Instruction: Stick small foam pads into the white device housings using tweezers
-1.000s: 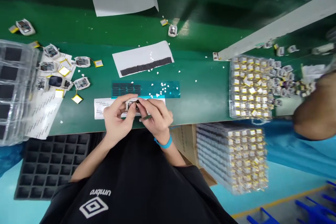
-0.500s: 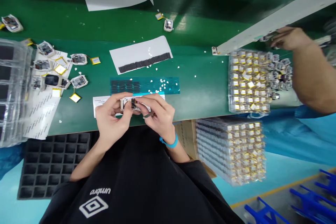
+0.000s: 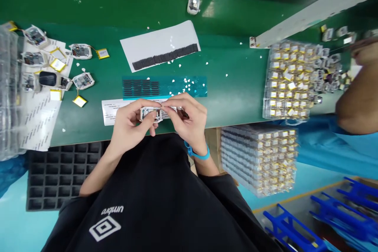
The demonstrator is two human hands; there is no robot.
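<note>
Both my hands hold a small white-framed circuit module (image 3: 150,114) over the bench's front edge, its dark parts partly hidden by my fingers. My left hand (image 3: 130,124) grips its left end. My right hand (image 3: 189,117) pinches toward its right side, with a slim dark tool (image 3: 184,113) tucked in the fingers. Just behind them lies a printed white label sheet (image 3: 111,112). Beyond it are a teal film (image 3: 180,86) bearing black strips and a white sheet (image 3: 159,39) with a row of black strips.
Similar modules and yellow-edged batteries lie on white papers at left, beside a clear tray (image 3: 8,90). A co-worker's arm (image 3: 358,104) reaches in at right past a battery tray (image 3: 286,80). Stacked trays (image 3: 256,157), a black grid tray (image 3: 63,173) and blue racks (image 3: 333,212) sit below the bench.
The view has tilted, shifting the bench upward. My hands have drawn closer around the module. The co-worker's hand has moved from above the far right items to the right edge.
</note>
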